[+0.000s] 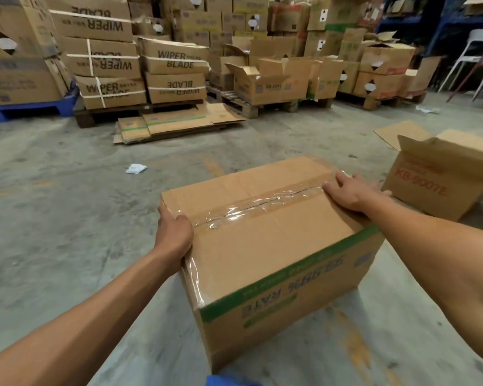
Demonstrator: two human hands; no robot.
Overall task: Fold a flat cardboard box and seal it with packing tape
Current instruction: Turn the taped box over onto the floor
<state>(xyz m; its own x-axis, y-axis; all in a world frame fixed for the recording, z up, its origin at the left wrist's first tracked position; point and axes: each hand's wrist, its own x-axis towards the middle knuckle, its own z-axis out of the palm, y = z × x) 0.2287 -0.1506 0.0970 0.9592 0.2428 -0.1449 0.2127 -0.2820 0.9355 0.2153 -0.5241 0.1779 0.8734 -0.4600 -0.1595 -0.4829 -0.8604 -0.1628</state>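
Observation:
A brown cardboard box (265,246) with a green stripe stands on the concrete floor in front of me, its flaps closed. Clear packing tape (246,208) runs wrinkled along the top seam from left to right and down the left end. My left hand (175,232) grips the box's left top edge over the tape end. At the right end of the seam, my right hand (352,192) lies flat on the top with fingers spread on the tape. No tape roll is in view.
An open box with red print (441,179) stands close on the right. Flat cardboard sheets (176,123) lie on the floor ahead. Behind them, pallets carry stacked "WIPER BLADE" boxes (109,59). A white chair (474,57) is at far right, a paper scrap (135,168) on the floor.

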